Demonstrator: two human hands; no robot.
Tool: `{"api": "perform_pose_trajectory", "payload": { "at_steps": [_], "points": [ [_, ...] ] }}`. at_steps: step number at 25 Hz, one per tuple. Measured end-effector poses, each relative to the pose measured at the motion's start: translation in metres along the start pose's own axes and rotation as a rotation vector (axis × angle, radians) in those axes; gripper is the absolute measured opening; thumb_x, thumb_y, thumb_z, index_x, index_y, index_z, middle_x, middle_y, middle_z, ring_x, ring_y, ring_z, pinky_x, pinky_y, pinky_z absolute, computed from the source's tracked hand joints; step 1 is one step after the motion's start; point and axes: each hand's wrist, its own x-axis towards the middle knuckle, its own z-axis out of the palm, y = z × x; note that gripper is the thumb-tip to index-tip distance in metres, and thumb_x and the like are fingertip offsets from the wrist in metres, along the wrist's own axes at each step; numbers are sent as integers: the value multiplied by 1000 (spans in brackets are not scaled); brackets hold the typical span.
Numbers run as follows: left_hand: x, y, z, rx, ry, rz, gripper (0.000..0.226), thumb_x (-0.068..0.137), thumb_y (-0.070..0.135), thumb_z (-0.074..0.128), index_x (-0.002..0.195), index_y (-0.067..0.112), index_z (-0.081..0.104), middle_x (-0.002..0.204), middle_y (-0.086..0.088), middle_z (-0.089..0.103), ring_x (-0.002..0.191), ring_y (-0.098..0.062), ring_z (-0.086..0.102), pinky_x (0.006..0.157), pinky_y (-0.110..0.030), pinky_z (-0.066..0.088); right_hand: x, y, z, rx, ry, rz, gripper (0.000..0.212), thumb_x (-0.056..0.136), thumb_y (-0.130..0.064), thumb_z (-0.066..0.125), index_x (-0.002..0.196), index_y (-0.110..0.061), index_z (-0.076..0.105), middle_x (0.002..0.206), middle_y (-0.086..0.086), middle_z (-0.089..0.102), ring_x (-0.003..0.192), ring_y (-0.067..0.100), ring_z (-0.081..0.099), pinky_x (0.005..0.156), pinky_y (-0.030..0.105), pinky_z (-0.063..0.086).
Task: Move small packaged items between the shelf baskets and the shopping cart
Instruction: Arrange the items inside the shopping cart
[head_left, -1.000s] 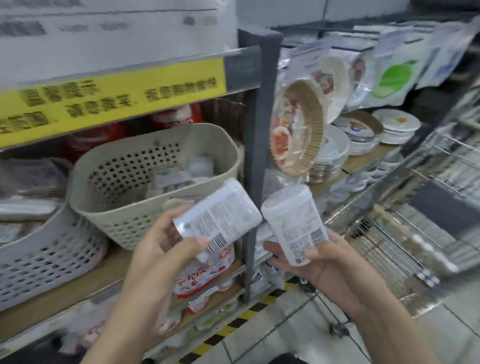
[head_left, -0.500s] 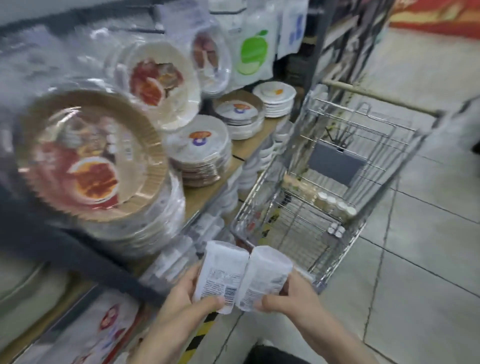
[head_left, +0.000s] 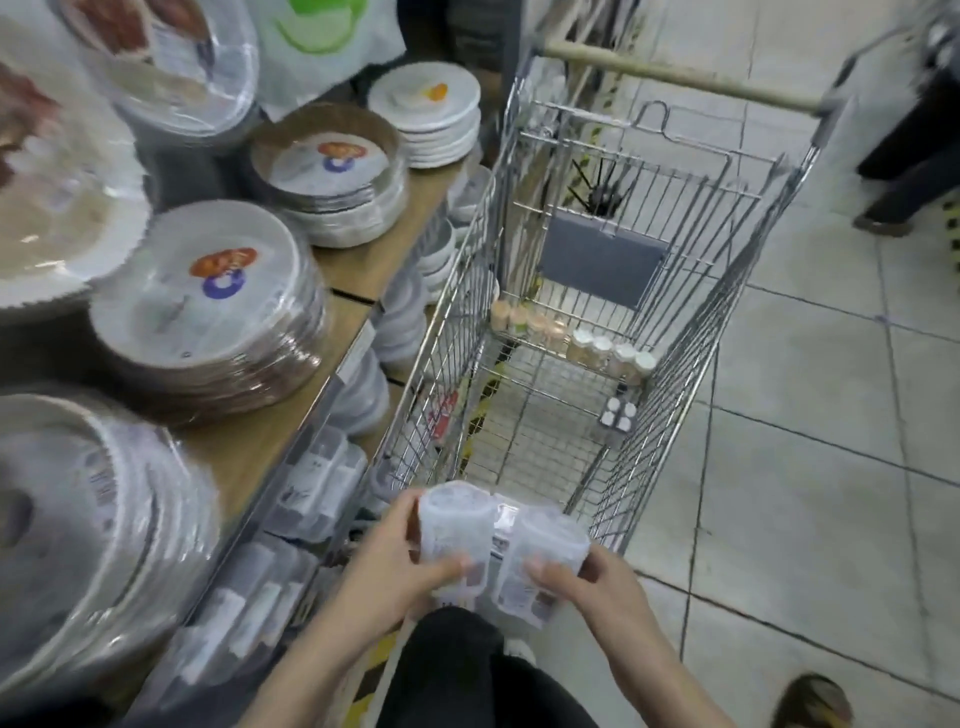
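Observation:
My left hand grips a small white packet with printed labels. A second white packet sits beside it, held in my right hand. The two packets touch side by side just in front of the near end of the wire shopping cart. Inside the cart, rows of small white-capped bottles and peach-coloured packs lie near the far end, with a small pack lower down. No shelf basket is in view.
Stacks of wrapped paper plates fill the wooden shelf on the left, with wrapped packs on the shelf below. Tiled floor lies right of the cart. Another person's legs stand at far right.
The view swung from the shelf baskets to the cart. Both hands carried the packets rightward and down to the cart's near end, now side by side.

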Motion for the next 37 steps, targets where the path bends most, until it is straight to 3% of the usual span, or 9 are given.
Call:
{"api": "perform_pose_trajectory", "payload": {
  "at_steps": [4, 7, 9, 14, 17, 24, 28, 33, 37],
  "points": [
    [81, -21, -14, 132, -11, 46, 82, 68, 16, 82, 131, 44, 38, 114, 16, 55, 92, -10, 62, 69, -25, 54, 65, 5, 2, 13, 226, 52, 39, 75, -10, 75, 105, -29, 59, 103, -4, 65, 92, 18, 65, 66, 31, 57],
    [134, -41, -21, 257, -14, 35, 65, 69, 13, 80, 119, 37, 47, 106, 9, 60, 85, -9, 61, 59, -17, 49, 112, 16, 9, -123, 264, 34, 42, 75, -6, 74, 106, -25, 53, 106, -5, 59, 89, 9, 56, 56, 15, 49],
    [163, -54, -22, 443, -31, 21, 54, 69, 24, 81, 109, 37, 46, 100, 10, 61, 83, -9, 61, 57, -19, 48, 143, 32, 16, -203, 261, 64, 44, 75, -6, 73, 109, -20, 50, 112, 1, 58, 88, 10, 57, 54, 13, 47],
    [223, -97, 1, 814, -187, 37, 58, 74, 34, 77, 121, 28, 44, 112, 9, 62, 92, -12, 59, 69, -23, 52, 208, 82, 40, -311, 203, 177, 61, 80, -10, 71, 131, -15, 38, 128, 8, 55, 94, 23, 65, 59, 19, 54],
    [252, -121, 17, 940, -277, 63, 71, 77, 34, 74, 136, 26, 37, 123, 2, 61, 104, -16, 61, 83, -28, 51, 241, 109, 56, -356, 116, 200, 72, 84, -19, 69, 141, -18, 26, 129, 8, 57, 98, 22, 65, 76, 31, 58],
    [296, -170, 28, 899, -394, -43, 79, 73, 28, 78, 138, 22, 34, 128, -3, 56, 108, -21, 58, 88, -34, 50, 283, 150, 72, -425, 13, 248, 71, 83, -30, 70, 137, -27, 23, 124, 1, 59, 102, 18, 61, 86, 38, 54],
    [300, -191, 27, 885, -419, -115, 58, 75, 31, 76, 118, 19, 41, 113, -5, 59, 97, -22, 59, 78, -31, 49, 292, 159, 72, -493, -37, 259, 62, 81, -27, 71, 126, -26, 27, 123, 4, 57, 104, 21, 59, 90, 44, 51],
    [300, -206, 24, 945, -538, -204, 46, 82, 17, 64, 123, 21, 43, 119, -8, 57, 103, -27, 58, 86, -33, 48, 293, 159, 72, -640, -146, 256, 58, 88, -22, 62, 139, -16, 34, 139, 9, 39, 125, 25, 44, 105, 33, 35],
    [301, -212, 25, 920, -558, -284, 48, 83, 9, 60, 127, 20, 46, 124, -8, 56, 108, -26, 57, 90, -33, 48, 295, 162, 71, -637, -81, 266, 57, 90, -13, 56, 143, -15, 35, 144, 8, 42, 129, 24, 43, 108, 32, 34]
  ]
}}
